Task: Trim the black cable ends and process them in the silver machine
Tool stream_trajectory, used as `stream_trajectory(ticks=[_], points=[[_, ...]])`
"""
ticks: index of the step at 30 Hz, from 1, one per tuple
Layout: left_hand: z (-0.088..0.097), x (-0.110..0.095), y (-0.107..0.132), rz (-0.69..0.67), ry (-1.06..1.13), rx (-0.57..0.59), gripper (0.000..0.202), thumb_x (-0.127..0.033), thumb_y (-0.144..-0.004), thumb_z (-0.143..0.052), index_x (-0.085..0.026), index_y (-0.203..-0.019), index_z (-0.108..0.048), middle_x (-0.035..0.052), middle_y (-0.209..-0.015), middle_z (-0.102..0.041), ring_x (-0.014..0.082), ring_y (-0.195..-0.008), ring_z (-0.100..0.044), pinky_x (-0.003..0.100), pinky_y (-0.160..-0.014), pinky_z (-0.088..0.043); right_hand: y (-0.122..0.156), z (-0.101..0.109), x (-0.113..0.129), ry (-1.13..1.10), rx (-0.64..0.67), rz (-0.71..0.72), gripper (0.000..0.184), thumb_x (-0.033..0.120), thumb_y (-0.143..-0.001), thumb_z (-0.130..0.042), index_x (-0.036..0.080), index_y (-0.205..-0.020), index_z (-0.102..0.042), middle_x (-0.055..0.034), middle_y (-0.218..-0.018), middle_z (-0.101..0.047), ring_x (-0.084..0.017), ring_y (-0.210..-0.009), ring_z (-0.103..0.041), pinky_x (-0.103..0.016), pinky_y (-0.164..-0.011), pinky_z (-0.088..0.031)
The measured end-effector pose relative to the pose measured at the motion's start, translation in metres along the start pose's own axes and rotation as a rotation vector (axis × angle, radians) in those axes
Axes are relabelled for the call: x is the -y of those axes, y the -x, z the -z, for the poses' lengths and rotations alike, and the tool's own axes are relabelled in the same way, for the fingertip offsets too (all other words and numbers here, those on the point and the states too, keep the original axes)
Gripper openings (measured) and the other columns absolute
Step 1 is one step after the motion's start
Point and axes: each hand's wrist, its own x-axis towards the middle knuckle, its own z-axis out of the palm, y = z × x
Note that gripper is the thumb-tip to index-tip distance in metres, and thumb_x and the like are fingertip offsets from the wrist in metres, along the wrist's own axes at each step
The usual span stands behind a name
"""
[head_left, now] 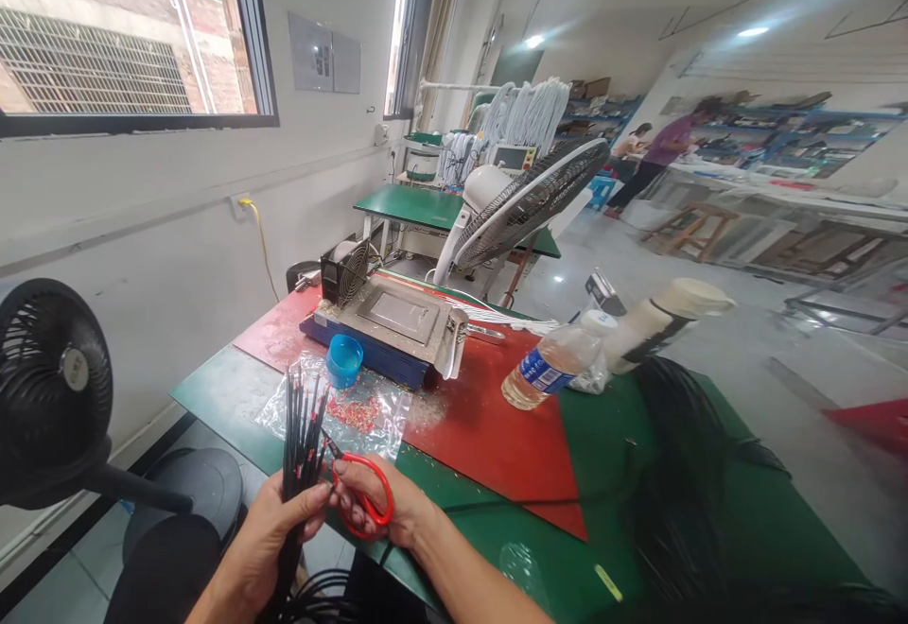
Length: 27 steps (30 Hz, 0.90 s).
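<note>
My left hand (288,520) is closed around a bundle of black cables (304,425), their ends pointing up and some showing red tips. Close beside it, my right hand (379,501) holds red-handled scissors (387,487), with the short dark blades by the cable bundle. Under and behind the cable ends, a clear plastic bag (387,421) lies on the table with small red and pale scraps (353,413) on it. A blue round cup (344,361) stands at the bag's far edge. More black cable loops hang below my hands.
A blue and metal heated device (397,317) with a small fan sits on a red mat (489,435). To the right are a labelled bottle (550,364), a pale jug (671,317) and a black cable pile (681,473). Fans (53,397) stand left and behind. Two people are farther back.
</note>
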Motion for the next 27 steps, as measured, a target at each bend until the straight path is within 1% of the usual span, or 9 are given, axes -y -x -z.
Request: stream_trajectory(ticks=[3,6,9,12,15,18,21,23,27], points=[[-0.001,0.0,0.0,-0.003,0.004,-0.015,0.032,-0.038,-0.057,-0.08,-0.011,-0.067,-0.066,-0.0014,-0.05,-0.052,0.0049,-0.042,-0.03,0.02,-0.042,-0.017,0.002,-0.002,0.003,0.012,-0.042,-0.015,0.043,0.052,-0.071,-0.063,0.011,-0.064,-0.058,0.0041,-0.046,-0.046,-0.003,-0.036,-0.038,-0.014,-0.032,-0.023],[-0.003,0.005,-0.001,-0.032,0.026,-0.073,0.034,-0.04,-0.053,-0.081,-0.012,-0.069,-0.066,-0.0024,-0.048,-0.051,0.0055,-0.041,-0.031,0.02,-0.042,-0.018,0.0,-0.003,0.004,-0.019,-0.047,-0.059,0.037,0.046,-0.072,-0.063,0.011,-0.063,-0.057,0.004,-0.046,-0.046,-0.002,-0.035,-0.037,-0.013,-0.031,-0.023],[-0.003,0.009,-0.002,-0.047,0.054,-0.126,0.037,-0.04,-0.052,-0.082,-0.014,-0.074,-0.066,-0.0038,-0.046,-0.05,0.0063,-0.041,-0.033,0.02,-0.041,-0.02,-0.003,-0.003,0.001,-0.061,-0.054,-0.078,0.036,0.045,-0.073,-0.062,0.011,-0.062,-0.055,0.0045,-0.045,-0.045,-0.002,-0.034,-0.036,-0.013,-0.031,-0.022],[-0.001,0.01,-0.003,-0.051,0.08,-0.117,0.036,-0.037,-0.055,-0.082,-0.014,-0.076,-0.066,-0.0021,-0.052,-0.054,0.0061,-0.043,-0.036,0.019,-0.043,-0.023,-0.005,-0.001,-0.003,-0.089,-0.062,-0.009,0.043,0.053,-0.072,-0.061,0.012,-0.061,-0.054,0.0047,-0.043,-0.044,-0.003,-0.035,-0.036,-0.013,-0.032,-0.022],[-0.001,0.008,-0.003,-0.044,0.091,-0.12,0.034,-0.035,-0.057,-0.082,-0.013,-0.078,-0.066,-0.0021,-0.054,-0.055,0.0062,-0.046,-0.038,0.019,-0.044,-0.026,-0.005,0.0,-0.005,-0.062,-0.064,0.072,0.049,0.06,-0.069,-0.062,0.012,-0.062,-0.055,0.0042,-0.042,-0.045,-0.004,-0.034,-0.038,-0.014,-0.031,-0.022],[-0.001,0.007,-0.002,-0.046,0.094,-0.134,0.033,-0.035,-0.057,-0.081,-0.013,-0.076,-0.066,-0.0029,-0.051,-0.052,0.0063,-0.046,-0.038,0.018,-0.044,-0.027,-0.004,0.0,-0.005,-0.031,-0.072,0.127,0.049,0.059,-0.063,-0.068,0.012,-0.063,-0.056,0.0039,-0.041,-0.046,-0.005,-0.032,-0.038,-0.016,-0.03,-0.022],[-0.002,0.008,-0.001,-0.038,0.118,-0.145,0.03,-0.034,-0.058,-0.081,-0.012,-0.071,-0.065,-0.0033,-0.051,-0.05,0.0064,-0.047,-0.037,0.018,-0.045,-0.029,-0.003,-0.003,-0.003,-0.029,-0.057,0.175,0.049,0.057,-0.06,-0.071,0.011,-0.066,-0.058,0.0041,-0.04,-0.046,-0.005,-0.03,-0.037,-0.017,-0.029,-0.023],[-0.003,0.009,-0.002,-0.028,0.134,-0.145,0.029,-0.034,-0.06,-0.08,-0.012,-0.069,-0.064,-0.0032,-0.051,-0.05,0.0066,-0.047,-0.037,0.018,-0.045,-0.029,-0.003,-0.006,-0.002,-0.017,-0.046,0.235,0.048,0.056,-0.061,-0.071,0.011,-0.066,-0.057,0.0044,-0.04,-0.046,-0.005,-0.03,-0.037,-0.017,-0.03,-0.024],[-0.002,0.012,-0.002,-0.034,0.175,-0.12,0.026,-0.034,-0.064,-0.077,-0.014,-0.065,-0.061,-0.004,-0.048,-0.048,0.0067,-0.047,-0.035,0.019,-0.045,-0.029,-0.002,-0.006,-0.005,0.079,-0.044,0.378,0.047,0.057,-0.065,-0.068,0.013,-0.059,-0.052,0.0038,-0.043,-0.046,-0.005,-0.033,-0.039,-0.017,-0.033,-0.026]])
